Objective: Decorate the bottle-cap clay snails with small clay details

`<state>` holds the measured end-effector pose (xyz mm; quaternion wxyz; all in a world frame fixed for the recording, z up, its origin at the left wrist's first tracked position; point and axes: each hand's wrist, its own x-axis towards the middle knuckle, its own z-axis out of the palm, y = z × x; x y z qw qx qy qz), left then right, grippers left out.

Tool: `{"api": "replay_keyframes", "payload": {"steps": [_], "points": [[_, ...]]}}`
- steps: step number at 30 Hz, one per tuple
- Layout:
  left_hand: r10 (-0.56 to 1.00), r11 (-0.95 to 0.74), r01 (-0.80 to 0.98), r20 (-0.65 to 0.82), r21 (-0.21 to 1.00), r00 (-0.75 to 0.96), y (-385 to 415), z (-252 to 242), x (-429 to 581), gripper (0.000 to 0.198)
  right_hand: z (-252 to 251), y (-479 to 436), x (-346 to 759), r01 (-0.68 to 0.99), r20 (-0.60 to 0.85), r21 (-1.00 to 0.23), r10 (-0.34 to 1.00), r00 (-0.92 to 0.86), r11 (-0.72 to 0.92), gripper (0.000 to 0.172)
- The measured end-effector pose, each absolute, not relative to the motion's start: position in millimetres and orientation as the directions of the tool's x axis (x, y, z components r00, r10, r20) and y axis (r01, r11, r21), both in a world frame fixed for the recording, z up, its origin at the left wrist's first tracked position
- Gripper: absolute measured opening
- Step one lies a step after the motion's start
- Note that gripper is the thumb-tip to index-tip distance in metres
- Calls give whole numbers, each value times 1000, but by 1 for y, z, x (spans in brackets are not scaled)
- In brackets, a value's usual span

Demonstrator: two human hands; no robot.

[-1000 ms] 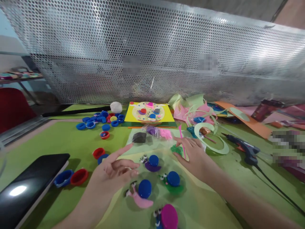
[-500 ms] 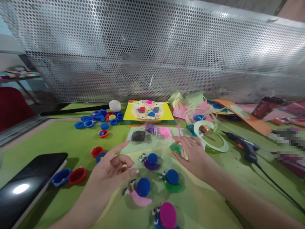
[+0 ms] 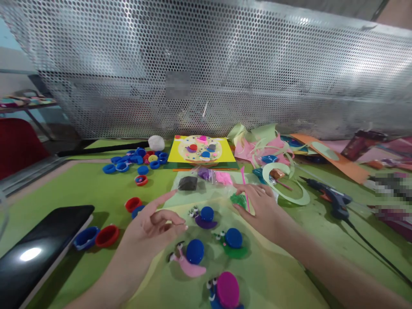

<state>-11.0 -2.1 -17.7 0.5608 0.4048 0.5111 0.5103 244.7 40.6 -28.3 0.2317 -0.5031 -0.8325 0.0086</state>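
Observation:
My left hand (image 3: 149, 234) hovers left of the clay snails, index finger extended. Its thumb tip and another fingertip meet, with nothing visible between them. Palm down, my right hand (image 3: 262, 210) is open beside a bag of green clay (image 3: 238, 199) and a pink stick (image 3: 247, 201). Between the hands lie a purple snail (image 3: 206, 223) and a green snail (image 3: 236, 252), each with a blue bottle-cap shell. Closer to me are a pink snail (image 3: 189, 268) with a blue cap and a blue snail (image 3: 212, 297) with a magenta cap (image 3: 228, 288). All have googly eyes.
A phone (image 3: 41, 244) and several bottle caps (image 3: 107, 235) lie at left. Behind are black clay (image 3: 188, 183), bagged pink clay (image 3: 223, 177) and a snail-decorated disc (image 3: 200, 146) on yellow card. Paper scraps (image 3: 257, 148) and a corded glue gun (image 3: 334, 201) occupy the right.
My left thumb and a fingertip have come together. The right hand stays in place. The whole view has shifted slightly, and the snails lie as before.

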Motion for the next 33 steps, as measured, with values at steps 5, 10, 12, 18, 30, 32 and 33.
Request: {"api": "replay_keyframes", "payload": {"steps": [5,10,12,18,30,32,33], "points": [[990,141,-148,-143,979,2,-2,-20,-12,87,-28,40,245,835,369,-249,845,-386,490,21],[990,142,-108,-141,984,17,-4,-22,-15,78,-28,40,244,839,355,-251,852,-384,483,20],[990,139,-108,-139,984,13,-4,-22,-15,75,-27,40,244,840,352,-251,853,-384,482,20],[985,161,-95,-166,982,-41,-7,-12,-9,71,-27,39,244,840,345,-247,854,-389,483,26],[985,163,-77,-166,984,-39,-12,-8,0,76,-29,39,245,840,345,-234,850,-399,489,29],[984,176,-56,-178,983,-30,-13,-6,0,78,-29,39,245,840,348,-233,849,-398,490,29],[983,179,-36,-181,983,-33,-13,-5,0,79,-29,39,244,840,350,-232,848,-398,490,28]]}}
